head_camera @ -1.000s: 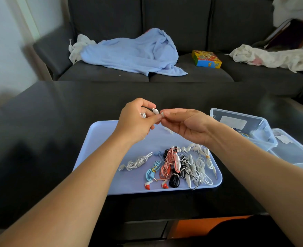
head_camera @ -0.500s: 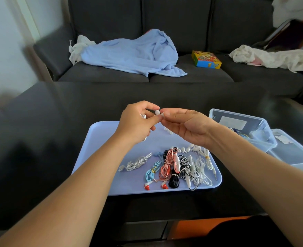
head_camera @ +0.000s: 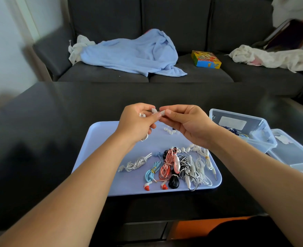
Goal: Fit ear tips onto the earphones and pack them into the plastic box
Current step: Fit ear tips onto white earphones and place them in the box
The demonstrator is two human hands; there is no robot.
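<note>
Above the far end of a light blue tray (head_camera: 100,139), my left hand (head_camera: 136,122) grips a white earphone (head_camera: 154,110), its cord looping below the palm. My right hand (head_camera: 186,122) pinches a white ear tip (head_camera: 162,112) right against the earbud. Several loose white ear tips (head_camera: 170,131) lie on the tray under my hands. Bundled earphones (head_camera: 172,164) in white, blue, pink and black fill the tray's near half. A clear plastic box (head_camera: 261,122) stands to the right with dark earphones (head_camera: 231,130) inside.
The box's clear lid (head_camera: 293,154) lies at the right on the black table (head_camera: 58,122). Behind the table stands a dark sofa (head_camera: 182,24) with a blue blanket (head_camera: 129,54), a colourful carton (head_camera: 206,59) and white cloth (head_camera: 272,57).
Both hands stay together above the tray. The earbud and ear tip between the fingertips have shifted slightly; the right hand's fingers have curled closer round the tip.
</note>
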